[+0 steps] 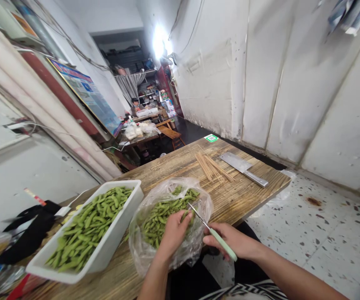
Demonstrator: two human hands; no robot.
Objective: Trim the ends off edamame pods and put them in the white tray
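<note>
My left hand [176, 228] is closed over the near right side of a clear plastic bag [135, 238], pinching a green edamame pod [186, 215]. Several more pods [156, 218] fill the bag. In my right hand [225, 239] is a pair of scissors [220, 242] with pale green handles, fingers wrapped round the grips. The metal blades point up and left, close beside the pod in my left fingers. To the left of the bag stands a long white plastic tub [113, 241], heaped with edamame pods [94, 227].
On the wooden table [173, 164] lie a cleaver [244, 167], a bundle of thin bamboo skewers [213, 166] and a green code card [211, 138]. A black bag [26, 229] is left of the tub. Farther back, a person [135, 107] sits by another table.
</note>
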